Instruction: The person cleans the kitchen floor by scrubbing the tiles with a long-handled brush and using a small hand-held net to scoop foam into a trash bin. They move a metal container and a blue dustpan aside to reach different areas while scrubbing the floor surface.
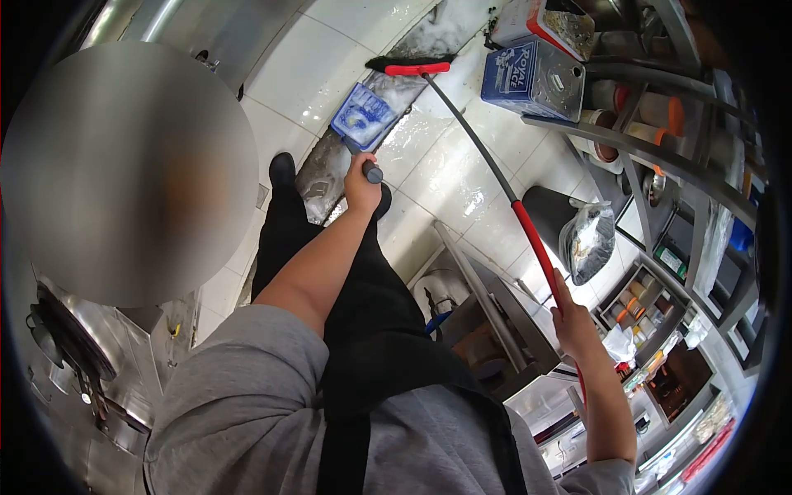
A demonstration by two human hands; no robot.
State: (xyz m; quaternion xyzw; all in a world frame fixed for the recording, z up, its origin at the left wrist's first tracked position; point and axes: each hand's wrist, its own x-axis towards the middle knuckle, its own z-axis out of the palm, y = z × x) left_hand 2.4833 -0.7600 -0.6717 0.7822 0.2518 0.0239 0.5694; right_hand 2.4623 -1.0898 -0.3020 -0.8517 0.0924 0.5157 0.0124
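My left hand (361, 186) is wrapped round the grey-ended handle of a blue dustpan (363, 117). The dustpan is low, over the dark, wet floor channel, with some pale residue in it. In my right hand (572, 322) is the red and black pole of a broom (474, 132), its fingers closed round the red grip. The red broom head (418, 69) with dark bristles lies just beyond the dustpan, at the foamy strip of floor. A small gap shows between bristles and dustpan.
Wet white tiles (450, 169) with suds surround the channel. A black bin (549, 216) with a plastic liner stands right of the broom pole. A blue tin (528, 78) sits by the metal shelving (652, 161). Steel counter equipment (495, 313) is near my right leg; pans (62, 330) are left.
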